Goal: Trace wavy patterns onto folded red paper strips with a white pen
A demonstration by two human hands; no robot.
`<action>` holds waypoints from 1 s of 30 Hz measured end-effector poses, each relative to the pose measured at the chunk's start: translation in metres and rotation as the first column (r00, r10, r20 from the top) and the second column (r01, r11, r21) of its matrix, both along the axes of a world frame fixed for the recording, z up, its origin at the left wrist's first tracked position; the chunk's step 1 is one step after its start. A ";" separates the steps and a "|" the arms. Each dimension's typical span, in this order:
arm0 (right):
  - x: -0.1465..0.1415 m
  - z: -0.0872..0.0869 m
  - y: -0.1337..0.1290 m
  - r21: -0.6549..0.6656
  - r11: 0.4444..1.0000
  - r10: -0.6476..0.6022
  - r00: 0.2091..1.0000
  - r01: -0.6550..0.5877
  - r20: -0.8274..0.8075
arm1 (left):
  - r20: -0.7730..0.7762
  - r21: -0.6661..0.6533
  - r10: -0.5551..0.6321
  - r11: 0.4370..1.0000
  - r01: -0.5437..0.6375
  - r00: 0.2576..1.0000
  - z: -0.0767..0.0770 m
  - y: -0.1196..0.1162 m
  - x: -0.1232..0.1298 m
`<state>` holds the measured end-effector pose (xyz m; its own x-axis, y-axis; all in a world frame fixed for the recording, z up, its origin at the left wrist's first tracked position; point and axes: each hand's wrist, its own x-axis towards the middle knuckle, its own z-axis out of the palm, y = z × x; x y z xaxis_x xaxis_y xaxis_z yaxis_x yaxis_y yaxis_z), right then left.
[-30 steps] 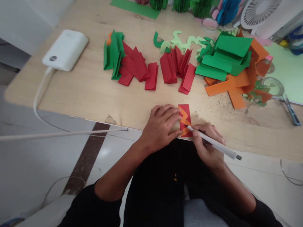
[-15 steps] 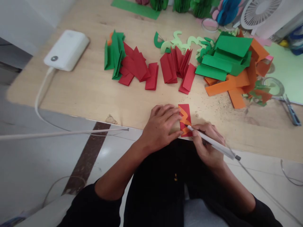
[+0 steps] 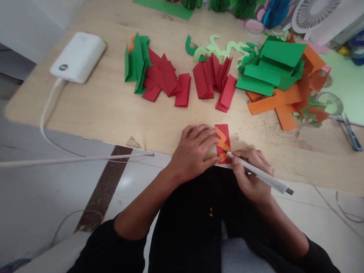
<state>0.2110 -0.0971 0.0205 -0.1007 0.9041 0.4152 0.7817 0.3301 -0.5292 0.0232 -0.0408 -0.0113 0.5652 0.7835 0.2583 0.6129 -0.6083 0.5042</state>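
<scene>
At the table's near edge lies a folded red paper strip (image 3: 226,132) with an orange paper cutout (image 3: 222,141) on top of it. My left hand (image 3: 196,148) rests flat from the left, fingers stretched, its fingertips pressing the cutout and the strip's left side. In my right hand (image 3: 253,172) is a white pen (image 3: 263,175), gripped between thumb and fingers. The pen's tip touches down beside the orange cutout's edge, and its grey rear end points to the lower right.
Folded red papers (image 3: 203,80) lie behind my hands, with green folded papers (image 3: 137,64) at their left. Green papers (image 3: 270,74) and orange strips (image 3: 286,102) pile up at right, near a cutter (image 3: 352,133). A white power bank (image 3: 79,57) with a cable sits at left.
The pen's rear end has swung slightly right and down, and my right hand has shifted a little the same way. My left hand stays in place on the papers.
</scene>
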 end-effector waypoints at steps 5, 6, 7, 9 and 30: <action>0.000 0.002 0.000 0.001 1.000 -0.001 1.000 0.001 0.013 | 0.005 0.024 -0.004 1.000 0.004 1.000 0.000 -0.001 0.001; 0.000 0.002 0.000 0.001 1.000 -0.002 1.000 0.002 0.012 | 0.005 0.028 -0.005 1.000 0.005 1.000 0.000 0.000 0.001; 0.000 0.002 0.000 0.001 1.000 -0.001 1.000 0.001 0.011 | 0.005 0.028 -0.005 1.000 0.005 1.000 0.000 0.000 0.001; 0.000 0.002 0.000 0.000 1.000 -0.003 1.000 0.003 0.011 | 0.005 0.022 -0.003 1.000 0.003 1.000 0.000 0.000 0.001; -0.003 0.006 0.003 -0.034 0.999 0.013 1.000 -0.012 0.023 | 0.006 -0.004 0.005 1.000 -0.005 1.000 0.000 0.000 0.001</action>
